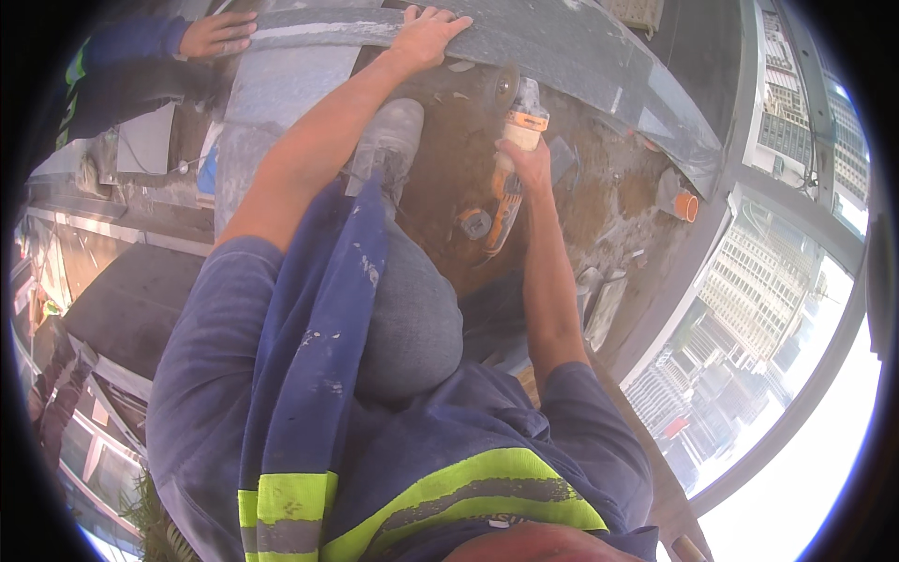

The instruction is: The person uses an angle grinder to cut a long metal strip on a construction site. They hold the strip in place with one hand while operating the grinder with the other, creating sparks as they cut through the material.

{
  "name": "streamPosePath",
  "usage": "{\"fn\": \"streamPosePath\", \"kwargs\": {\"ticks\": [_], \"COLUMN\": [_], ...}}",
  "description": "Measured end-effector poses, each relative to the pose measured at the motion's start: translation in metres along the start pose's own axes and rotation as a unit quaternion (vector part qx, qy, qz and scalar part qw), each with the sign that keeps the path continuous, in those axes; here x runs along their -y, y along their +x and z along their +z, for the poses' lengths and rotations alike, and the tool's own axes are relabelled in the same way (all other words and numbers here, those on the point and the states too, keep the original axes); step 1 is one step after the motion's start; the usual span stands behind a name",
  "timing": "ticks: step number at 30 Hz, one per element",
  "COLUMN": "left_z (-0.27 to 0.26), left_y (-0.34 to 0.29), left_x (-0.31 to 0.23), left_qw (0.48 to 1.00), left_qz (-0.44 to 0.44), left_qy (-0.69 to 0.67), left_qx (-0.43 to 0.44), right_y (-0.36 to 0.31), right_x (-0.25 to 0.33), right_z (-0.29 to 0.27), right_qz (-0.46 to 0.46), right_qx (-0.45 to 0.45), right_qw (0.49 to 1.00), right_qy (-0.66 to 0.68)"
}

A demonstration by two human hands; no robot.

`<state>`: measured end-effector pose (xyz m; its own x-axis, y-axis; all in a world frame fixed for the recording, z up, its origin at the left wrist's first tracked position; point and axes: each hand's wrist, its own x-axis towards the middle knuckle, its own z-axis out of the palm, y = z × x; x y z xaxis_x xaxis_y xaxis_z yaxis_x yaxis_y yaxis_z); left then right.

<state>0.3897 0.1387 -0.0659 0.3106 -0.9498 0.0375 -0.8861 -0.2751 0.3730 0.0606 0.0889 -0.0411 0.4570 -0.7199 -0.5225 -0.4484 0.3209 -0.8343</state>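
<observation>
my left arm stretched far forward, nearly straight, and my left hand (426,36) lay palm down with fingers spread flat. my right arm reached ahead too, elbow slightly bent, and my right hand (526,155) was curled tight in a fist-like grip.

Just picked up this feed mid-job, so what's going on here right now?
A person in a blue work shirt with yellow reflective bands crouches over a grey metal beam. The left hand presses flat on the beam, steadying it. The right hand grips an orange and white angle grinder, its disc near the beam's lower edge. A grey shoe stands on the rusty surface below. At upper left, another person's hand rests on the same beam.
</observation>
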Motion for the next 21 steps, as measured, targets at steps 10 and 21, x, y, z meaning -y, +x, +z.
{"fn": "streamPosePath", "kwargs": {"ticks": [10, 21], "left_z": [-0.0019, -0.0019], "left_y": [-0.0015, 0.0019], "left_x": [-0.0018, -0.0033], "left_qw": [1.0, 0.999], "left_qz": [0.013, 0.015], "left_qy": [0.009, 0.027], "left_qx": [-0.002, 0.009], "right_y": [0.0041, 0.0055], "right_x": [-0.0014, -0.0074], "right_z": [-0.0007, -0.0028], "right_qz": [-0.014, -0.009], "right_qx": [-0.005, -0.007], "right_qw": [1.0, 1.0], "right_qy": [0.009, -0.001]}}
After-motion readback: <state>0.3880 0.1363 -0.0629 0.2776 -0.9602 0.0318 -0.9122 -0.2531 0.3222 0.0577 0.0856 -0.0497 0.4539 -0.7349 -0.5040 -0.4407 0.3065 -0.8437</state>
